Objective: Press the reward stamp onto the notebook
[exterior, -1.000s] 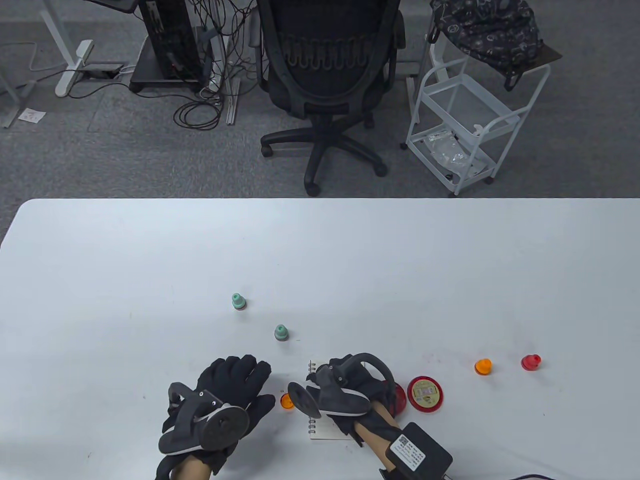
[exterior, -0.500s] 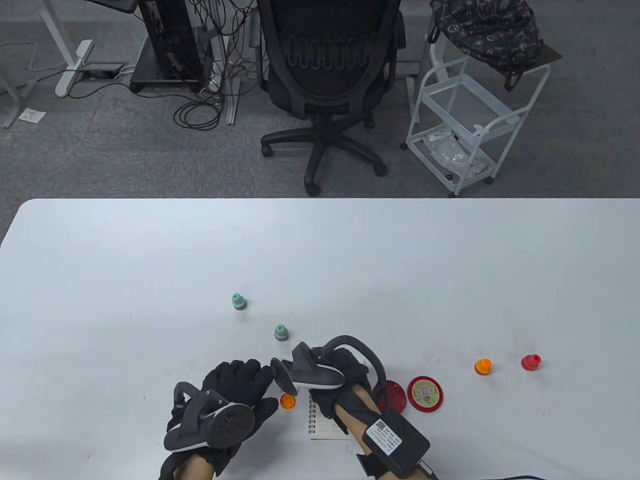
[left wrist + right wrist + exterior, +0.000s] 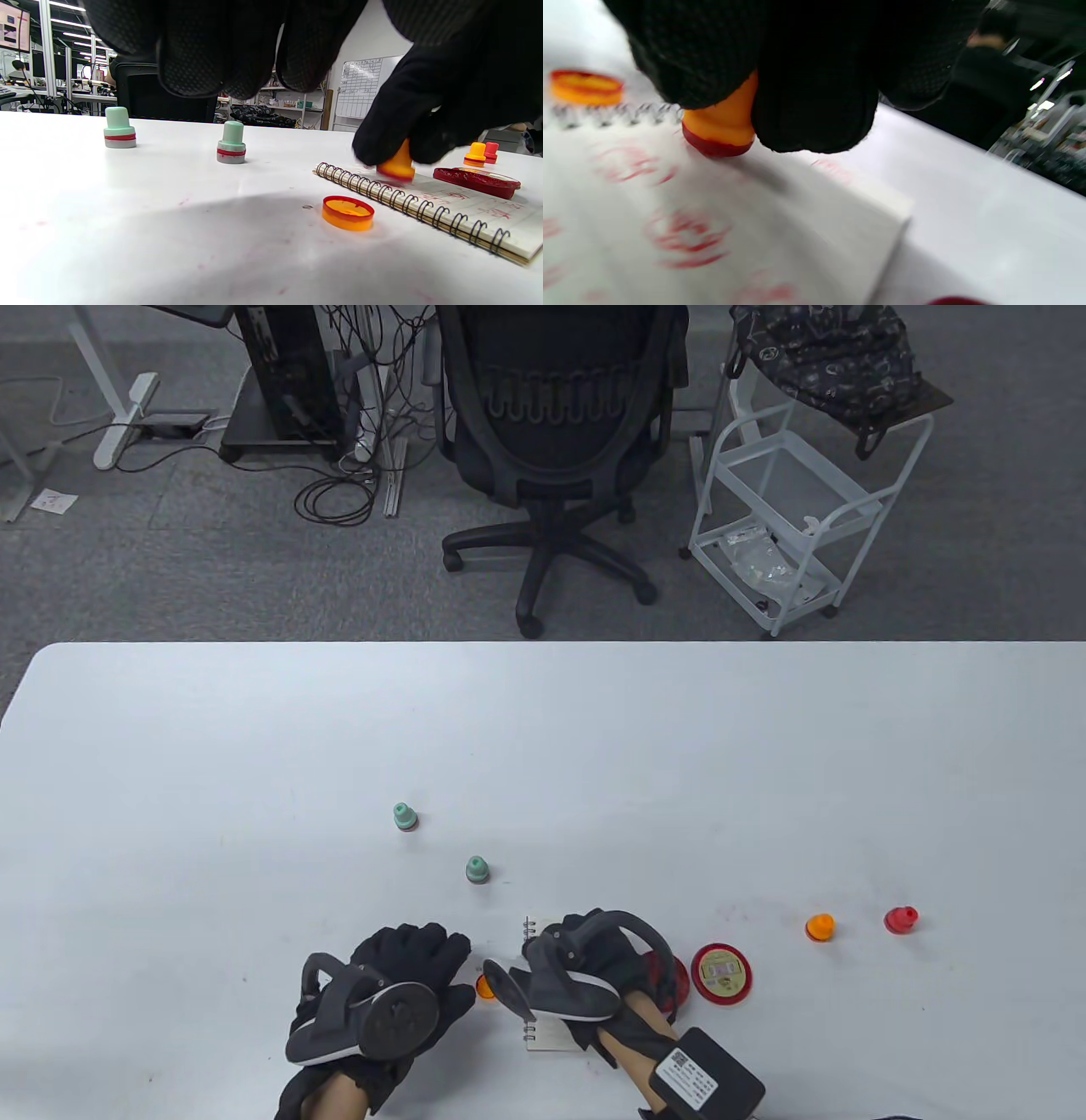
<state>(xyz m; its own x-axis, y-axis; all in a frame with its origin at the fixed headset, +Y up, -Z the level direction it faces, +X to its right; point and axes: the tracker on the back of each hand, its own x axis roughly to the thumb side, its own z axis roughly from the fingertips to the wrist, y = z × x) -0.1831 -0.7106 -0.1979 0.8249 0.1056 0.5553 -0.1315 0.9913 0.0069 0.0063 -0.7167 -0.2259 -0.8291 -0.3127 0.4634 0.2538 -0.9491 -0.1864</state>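
A small spiral notebook (image 3: 543, 1037) lies near the front edge, its page covered in red stamp prints (image 3: 689, 237). My right hand (image 3: 567, 940) is over it and pinches an orange stamp (image 3: 721, 127) with a red base, low at the page near the spiral. Blur hides whether it touches. The left wrist view shows the same stamp (image 3: 397, 166) on the notebook (image 3: 471, 207). My left hand (image 3: 416, 954) lies open and empty to the left of the notebook. The stamp's orange cap (image 3: 485, 987) sits between the hands.
A red ink pad (image 3: 721, 973) and its lid (image 3: 673, 977) sit right of the notebook. Two green stamps (image 3: 404, 816) (image 3: 478, 869) stand behind the hands. An orange stamp (image 3: 820, 927) and a red stamp (image 3: 901, 920) stand at the right.
My right hand swung up and to the left off the page with the stamp, then came back down over the notebook. My left hand slid slightly to the right.
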